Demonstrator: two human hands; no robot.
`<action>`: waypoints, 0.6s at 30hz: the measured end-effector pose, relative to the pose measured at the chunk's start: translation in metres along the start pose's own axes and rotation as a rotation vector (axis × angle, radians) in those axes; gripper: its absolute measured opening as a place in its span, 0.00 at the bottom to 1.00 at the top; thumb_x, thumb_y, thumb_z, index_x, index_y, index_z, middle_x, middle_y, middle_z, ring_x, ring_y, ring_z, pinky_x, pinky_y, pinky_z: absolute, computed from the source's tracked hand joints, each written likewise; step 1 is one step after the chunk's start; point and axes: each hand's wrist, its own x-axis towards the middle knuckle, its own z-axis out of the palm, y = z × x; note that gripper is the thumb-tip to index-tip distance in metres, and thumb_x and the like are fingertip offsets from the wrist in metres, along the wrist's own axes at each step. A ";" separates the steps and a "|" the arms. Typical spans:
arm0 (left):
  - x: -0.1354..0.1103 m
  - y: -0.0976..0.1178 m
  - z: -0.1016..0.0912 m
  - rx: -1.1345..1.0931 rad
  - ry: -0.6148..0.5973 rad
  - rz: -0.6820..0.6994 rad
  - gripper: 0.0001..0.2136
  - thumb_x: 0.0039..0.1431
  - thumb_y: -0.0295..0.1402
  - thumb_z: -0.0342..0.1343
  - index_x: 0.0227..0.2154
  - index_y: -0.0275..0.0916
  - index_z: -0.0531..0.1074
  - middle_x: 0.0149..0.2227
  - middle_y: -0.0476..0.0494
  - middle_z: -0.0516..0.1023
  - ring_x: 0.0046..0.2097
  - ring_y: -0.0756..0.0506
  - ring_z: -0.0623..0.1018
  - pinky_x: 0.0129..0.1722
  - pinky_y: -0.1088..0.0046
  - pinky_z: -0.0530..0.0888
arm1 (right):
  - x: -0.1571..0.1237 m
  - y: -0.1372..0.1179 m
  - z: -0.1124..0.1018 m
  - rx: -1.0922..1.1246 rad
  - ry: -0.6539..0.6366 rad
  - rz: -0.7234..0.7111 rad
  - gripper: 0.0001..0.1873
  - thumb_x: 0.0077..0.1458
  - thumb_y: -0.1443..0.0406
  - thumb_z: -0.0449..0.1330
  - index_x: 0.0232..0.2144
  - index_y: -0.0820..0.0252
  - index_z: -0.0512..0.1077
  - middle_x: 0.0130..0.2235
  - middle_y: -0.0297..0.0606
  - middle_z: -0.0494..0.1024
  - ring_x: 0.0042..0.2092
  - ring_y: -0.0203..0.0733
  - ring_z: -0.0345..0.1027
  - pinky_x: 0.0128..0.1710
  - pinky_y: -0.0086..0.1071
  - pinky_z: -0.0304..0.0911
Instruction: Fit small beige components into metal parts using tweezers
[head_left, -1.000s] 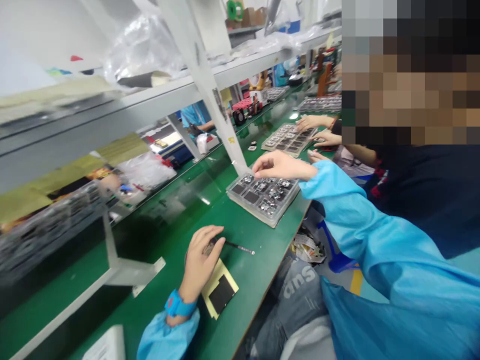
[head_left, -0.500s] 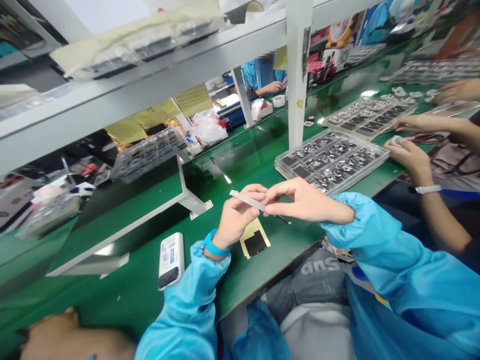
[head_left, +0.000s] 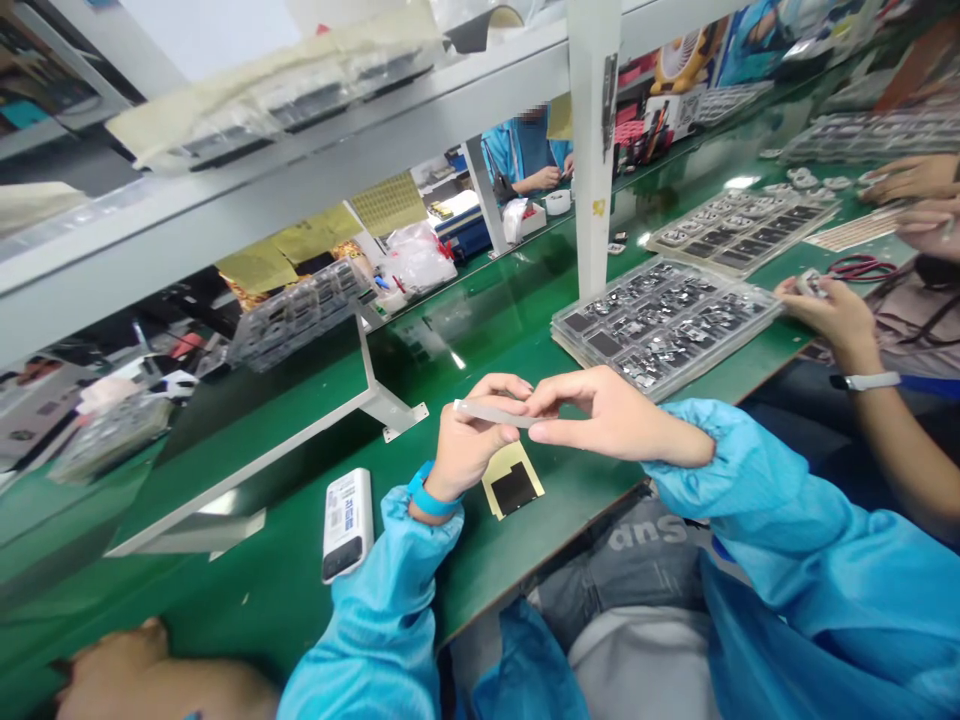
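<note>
A thin, pale, flat strip (head_left: 493,412) is held between my two hands above the green tabletop. My left hand (head_left: 474,440) grips it along its length, thumb below and fingers behind. At its right end, my right hand (head_left: 589,410) pinches it between thumb and fingers. What kind of part the strip is, I cannot make out. Under my hands, a yellow backing sheet (head_left: 494,495) with a black sticker (head_left: 516,490) on it lies on the table.
A white power bank (head_left: 348,525) lies left of my left forearm. Compartment trays of small metal parts (head_left: 667,320) stand to the right, near a co-worker's hand (head_left: 832,310). A raised shelf (head_left: 247,470) and a white post (head_left: 592,150) rise ahead. Red-handled scissors (head_left: 862,267) lie far right.
The strip has tilted closer to level, and my hands have shifted slightly down. A dark, thin piece seen beneath my right hand is now out of sight. The co-worker's hands at right have moved.
</note>
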 end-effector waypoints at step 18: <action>-0.001 0.002 -0.001 0.063 0.027 0.018 0.10 0.55 0.41 0.74 0.41 0.51 0.87 0.44 0.40 0.80 0.51 0.40 0.80 0.54 0.55 0.79 | -0.002 0.028 0.019 0.458 -0.001 0.138 0.16 0.54 0.58 0.74 0.42 0.61 0.83 0.42 0.41 0.86 0.42 0.40 0.80 0.47 0.36 0.76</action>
